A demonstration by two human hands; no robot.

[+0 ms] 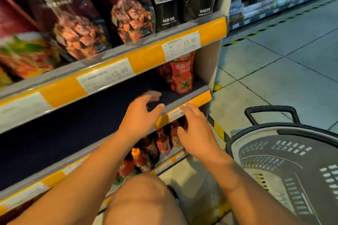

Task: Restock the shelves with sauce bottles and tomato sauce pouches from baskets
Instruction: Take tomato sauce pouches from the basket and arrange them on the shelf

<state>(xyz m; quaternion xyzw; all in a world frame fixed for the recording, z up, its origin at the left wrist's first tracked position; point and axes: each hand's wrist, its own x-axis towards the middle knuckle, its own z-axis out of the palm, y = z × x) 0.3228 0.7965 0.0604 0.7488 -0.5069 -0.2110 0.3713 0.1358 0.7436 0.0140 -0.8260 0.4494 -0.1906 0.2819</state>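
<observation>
I am crouching in a shop aisle on a pale tiled floor, facing a shelf unit with orange price strips. My left hand is hovering with loosely spread fingers, holding nothing, over the front edge of the dark middle shelf, and my right hand is reaching, fingers relaxed and empty, just below that edge in front of the sauce bottles standing on the bottom shelf. A red tomato sauce pouch is standing upright at the right end of the middle shelf, dark pouches are lining the shelf above, and a grey basket is sitting on the floor to my right.
</observation>
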